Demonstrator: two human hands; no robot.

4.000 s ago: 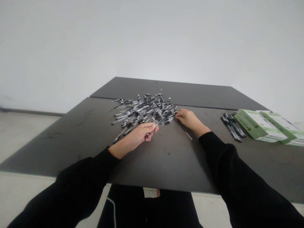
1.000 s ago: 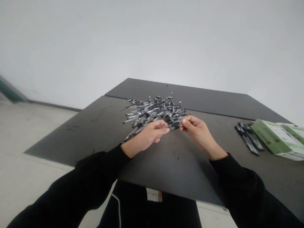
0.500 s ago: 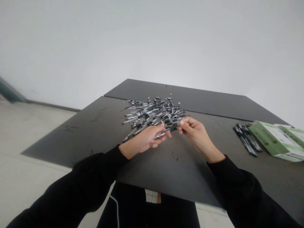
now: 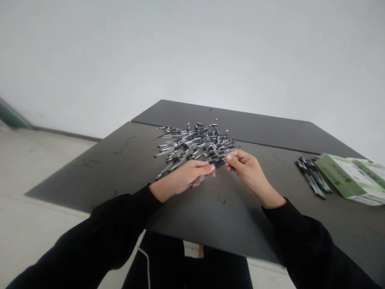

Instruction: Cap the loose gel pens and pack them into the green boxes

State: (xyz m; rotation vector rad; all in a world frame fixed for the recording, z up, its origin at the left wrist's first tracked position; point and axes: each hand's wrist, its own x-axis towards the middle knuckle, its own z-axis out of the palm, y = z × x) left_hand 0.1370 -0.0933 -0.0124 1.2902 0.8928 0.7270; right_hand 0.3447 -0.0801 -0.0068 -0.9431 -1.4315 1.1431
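A clear-barrelled pen with a dark grip [image 4: 219, 164] slants up to the right between my two hands. My left hand [image 4: 188, 176] is closed on its barrel, with the thumb pressed on top and the rear end sticking out below the fingers. At the grip's upper end, my right hand [image 4: 245, 166] pinches with thumb and forefinger; any small part between those fingertips is hidden. Just beyond both hands lies a loose heap of similar pens and pen parts [image 4: 192, 146].
The dark table [image 4: 192, 216] has a seam across its far part. At the right, several assembled-looking pens [image 4: 311, 176] lie together beside green-and-white boxes [image 4: 337, 178]. Small dark pieces lie behind the heap. A pale wall [image 4: 192, 52] stands behind the table.
My left thumb has moved forward along the pen to its dark grip, and the fingers have closed more. The pen's rear end now shows lower. My right hand has shifted slightly left.
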